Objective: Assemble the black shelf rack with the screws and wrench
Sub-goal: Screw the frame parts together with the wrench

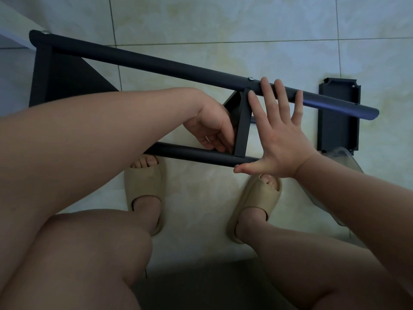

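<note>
- Sitting over the black rack, which lies tipped on its side across the tiled floor, right in front of my feet.
- Its long axis runs from upper left to lower right in my view. The far tube is the long one, with its left end up by the wall corner and its bare right end poking out to the lower right.
- The near tube runs roughly the same way, closer to me, and stops by my right thumb.
- A narrow cross shelf stands on edge between the two tubes, and a bigger end shelf sits at the left end.
- There's a screw head on the far tube, just above the cross shelf.
- My right hand is flat with the fingers spread. The fingertips rest on the far tube and the thumb is against the end of the near tube.
- My left hand has its fingers curled in against the cross shelf's left edge, down where it meets the near tube. Honestly can't tell if they're pinching anything.
- A loose shelf panel lies flat on the floor under the far tube's right tip, with a clear plastic bag just beside it.
- Tan slippers are on my feet, below the near tube.
</note>
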Available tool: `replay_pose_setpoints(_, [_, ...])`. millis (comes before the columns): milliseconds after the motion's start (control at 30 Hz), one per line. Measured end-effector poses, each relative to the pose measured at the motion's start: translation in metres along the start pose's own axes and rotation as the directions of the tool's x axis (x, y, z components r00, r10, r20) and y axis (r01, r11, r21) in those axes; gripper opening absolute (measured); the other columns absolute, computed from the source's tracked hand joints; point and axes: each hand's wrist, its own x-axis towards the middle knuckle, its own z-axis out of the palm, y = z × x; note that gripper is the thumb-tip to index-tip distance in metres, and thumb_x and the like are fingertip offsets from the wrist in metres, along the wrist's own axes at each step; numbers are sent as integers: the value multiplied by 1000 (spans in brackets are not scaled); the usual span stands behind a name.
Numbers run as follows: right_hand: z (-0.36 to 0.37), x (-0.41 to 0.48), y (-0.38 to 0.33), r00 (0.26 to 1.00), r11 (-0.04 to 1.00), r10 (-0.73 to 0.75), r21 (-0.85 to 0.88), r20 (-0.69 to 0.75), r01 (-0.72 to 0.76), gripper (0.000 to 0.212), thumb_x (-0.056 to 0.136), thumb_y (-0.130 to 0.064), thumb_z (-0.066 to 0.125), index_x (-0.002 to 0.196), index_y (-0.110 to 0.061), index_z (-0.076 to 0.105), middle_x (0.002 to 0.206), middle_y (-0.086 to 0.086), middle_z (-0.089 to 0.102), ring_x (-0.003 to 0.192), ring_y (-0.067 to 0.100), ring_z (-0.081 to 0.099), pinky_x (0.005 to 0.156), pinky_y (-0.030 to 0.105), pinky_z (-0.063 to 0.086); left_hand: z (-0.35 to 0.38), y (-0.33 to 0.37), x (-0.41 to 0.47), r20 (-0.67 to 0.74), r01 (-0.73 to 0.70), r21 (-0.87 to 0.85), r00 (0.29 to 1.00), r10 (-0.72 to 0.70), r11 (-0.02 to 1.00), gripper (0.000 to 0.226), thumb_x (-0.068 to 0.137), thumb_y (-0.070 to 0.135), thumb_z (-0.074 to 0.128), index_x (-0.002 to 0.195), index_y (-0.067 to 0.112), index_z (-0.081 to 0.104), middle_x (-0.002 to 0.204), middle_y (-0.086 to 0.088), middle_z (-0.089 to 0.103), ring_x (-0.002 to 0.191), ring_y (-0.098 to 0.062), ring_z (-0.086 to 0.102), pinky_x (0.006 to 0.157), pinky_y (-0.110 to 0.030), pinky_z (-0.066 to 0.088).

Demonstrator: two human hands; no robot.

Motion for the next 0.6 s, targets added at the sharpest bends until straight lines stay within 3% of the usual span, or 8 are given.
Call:
replay_pose_setpoints(133, [0, 0, 0, 1000, 1000, 0, -5, 5, 0, 142, 62, -104, 34, 162, -8, 5, 168, 22, -4, 154, 45, -7, 116, 74, -4, 3, -2, 1, 12, 12, 46, 1000, -12, 999, 12, 92, 14, 64, 101, 18, 71, 92, 4, 74, 82, -10, 66, 83, -29, 46])
replay_pose_setpoints(267, [0, 0, 0, 1000, 1000, 2, 6, 5, -2, 142, 62, -104, 34, 162, -9, 4, 168, 21, -4, 154, 44, -8, 116, 74, -5, 0, -3, 0, 5, 32, 31, 999, -32, 999, 10, 91, 11, 63, 94, 17, 71, 83, 4, 73, 76, -10, 65, 76, -26, 48])
replay_pose_setpoints(600, [0, 0, 0, 1000, 1000, -3, 9, 0, 3, 141, 63, -104, 33, 162, -8, 5, 168, 22, -3, 154, 45, -7, 116, 74, -5, 1, -2, 0, -7, 4, -25, 1000, -4, 1000, 12, 92, 10, 63, 100, 15, 69, 89, 1, 70, 77, -10, 62, 77, -25, 47])
